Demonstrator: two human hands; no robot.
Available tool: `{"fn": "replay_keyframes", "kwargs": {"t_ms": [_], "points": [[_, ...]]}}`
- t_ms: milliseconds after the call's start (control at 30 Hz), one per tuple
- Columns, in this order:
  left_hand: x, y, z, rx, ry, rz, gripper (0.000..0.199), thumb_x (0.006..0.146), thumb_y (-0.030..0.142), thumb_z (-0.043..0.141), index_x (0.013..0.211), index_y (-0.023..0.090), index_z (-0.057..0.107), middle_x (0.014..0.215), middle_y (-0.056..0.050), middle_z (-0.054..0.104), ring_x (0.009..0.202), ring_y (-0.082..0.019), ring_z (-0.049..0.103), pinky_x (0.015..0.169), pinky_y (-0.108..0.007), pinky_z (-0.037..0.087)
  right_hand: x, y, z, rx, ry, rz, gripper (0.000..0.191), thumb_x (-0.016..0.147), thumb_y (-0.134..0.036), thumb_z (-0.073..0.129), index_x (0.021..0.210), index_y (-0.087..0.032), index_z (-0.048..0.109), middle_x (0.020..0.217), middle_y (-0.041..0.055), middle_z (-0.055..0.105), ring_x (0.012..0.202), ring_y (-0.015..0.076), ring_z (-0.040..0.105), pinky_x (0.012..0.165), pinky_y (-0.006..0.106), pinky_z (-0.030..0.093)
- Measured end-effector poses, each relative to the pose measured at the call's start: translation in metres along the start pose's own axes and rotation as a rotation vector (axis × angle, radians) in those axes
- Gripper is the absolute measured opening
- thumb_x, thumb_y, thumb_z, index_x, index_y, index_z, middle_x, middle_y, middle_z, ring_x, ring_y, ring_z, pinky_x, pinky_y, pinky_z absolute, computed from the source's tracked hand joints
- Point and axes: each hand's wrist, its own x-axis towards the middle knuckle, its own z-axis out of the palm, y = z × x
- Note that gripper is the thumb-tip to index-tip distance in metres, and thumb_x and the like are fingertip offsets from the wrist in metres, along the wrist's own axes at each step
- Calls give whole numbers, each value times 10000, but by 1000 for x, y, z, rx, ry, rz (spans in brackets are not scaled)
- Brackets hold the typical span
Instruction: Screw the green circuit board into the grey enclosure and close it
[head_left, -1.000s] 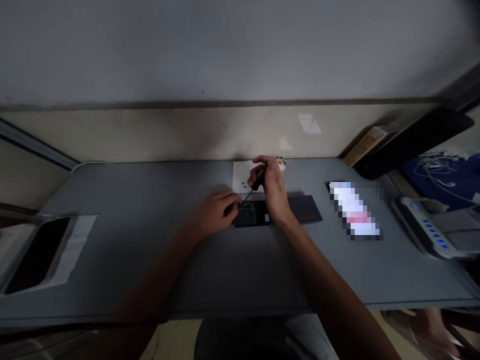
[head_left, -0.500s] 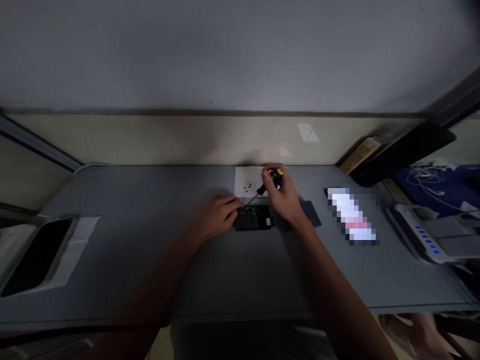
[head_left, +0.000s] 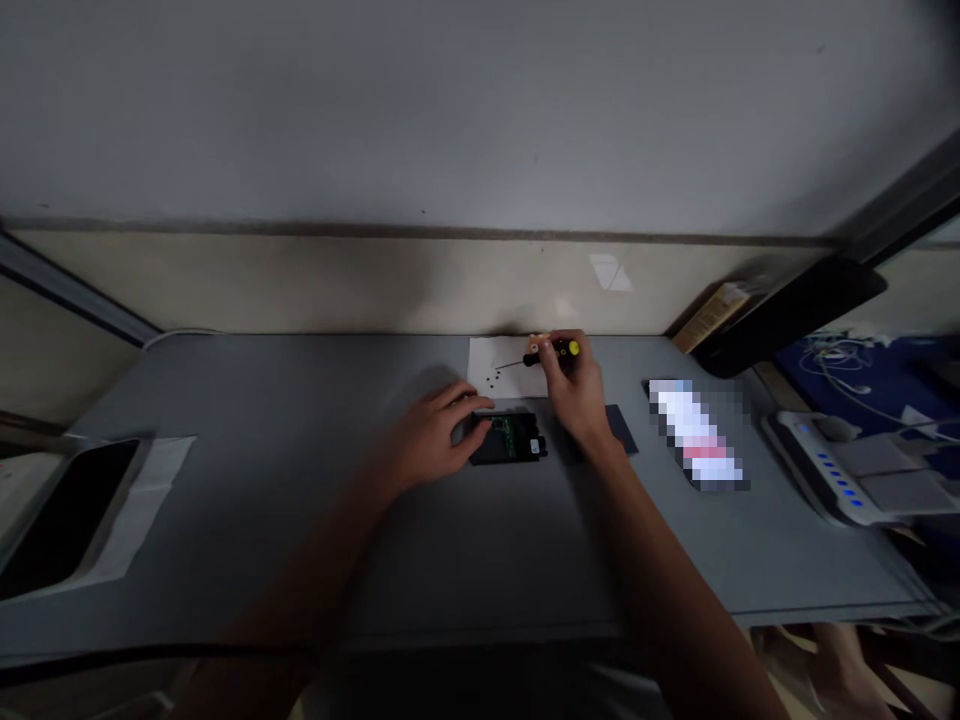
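The grey table [head_left: 487, 560] is seen with the wall at twelve o'clock. The left hand [head_left: 442, 435] is set at nine o'clock of the black device, its thumb and index finger parted at the near corner of that end; whether any pressure is applied cannot be told. The right hand [head_left: 577, 385], at two o'clock of the device, is closed around a screwdriver. A white paper sheet [head_left: 517, 383] is laid at twelve o'clock. A dark flat panel [head_left: 622, 428] is partly covered by the right wrist at three o'clock. The device [head_left: 508, 440] is shaped as a flat rectangle, with green circuitry exposed and a small pale label near its notched end; its long axis is laid from nine to three, notched end toward three, between the hands. The screwdriver [head_left: 532, 359], black-handled with a yellow end, is held nearly level, its thin shaft pointed toward nine, over the paper. Near its tip, small dark pieces [head_left: 497, 378] are scattered on the sheet.
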Motion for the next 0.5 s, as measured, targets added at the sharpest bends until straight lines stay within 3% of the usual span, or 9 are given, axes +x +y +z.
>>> {"fn": "replay_keyframes", "kwargs": {"t_ms": [167,267,300,333,400,467,500], "points": [[-4,7,1,-21,-74,-8,318,968,367,660,1267,265,691,1252,-85,665,1124,-265,669,1016,-422,560,7,-9,-15,-84,53,-79,271,989,-527,597,948,-259,588,809,4,642,726,175,576,706,333,458],[-7,4,-1,-13,-164,-136,591,861,451,801,1407,333,608,1363,-80,608,1192,-317,639,981,-447,565,14,-23,-43,-182,213,-298,241,994,-471,592,905,-247,585,915,41,634,878,201,607,833,374,486],[-8,2,-3,-14,-189,-182,703,816,472,843,1450,346,568,1385,-85,594,1214,-340,627,968,-457,567,14,-28,-55,-209,191,-330,213,1009,-442,568,927,-247,592,918,43,639,876,202,617,828,372,491],[-8,1,-4,-21,-211,-216,791,778,482,875,1480,349,534,1399,-92,586,1238,-360,614,966,-468,565,12,-33,-67,-262,124,-340,192,1020,-414,549,941,-248,605,889,39,643,834,198,623,790,362,493],[-9,-2,-8,-54,-247,-232,864,729,472,914,1483,337,515,1402,-103,589,1271,-380,598,984,-486,555,4,-39,-90,-443,-148,-353,169,999,-391,587,942,-248,655,887,45,683,772,197,643,713,345,494],[-9,-5,-10,-89,-273,-217,839,711,442,930,1442,322,537,1392,-104,604,1293,-382,591,1017,-498,540,-8,-39,-109,-694,-482,-345,195,926,-401,698,1058,-259,724,1125,75,748,781,210,689,683,348,503],[-9,-6,-10,-99,-274,-213,825,703,426,936,1422,317,546,1383,-102,613,1295,-382,591,1031,-506,532,-14,-38,-117,-813,-619,-331,316,885,-403,748,1176,-281,726,1259,77,740,787,218,711,670,349,508]]}}
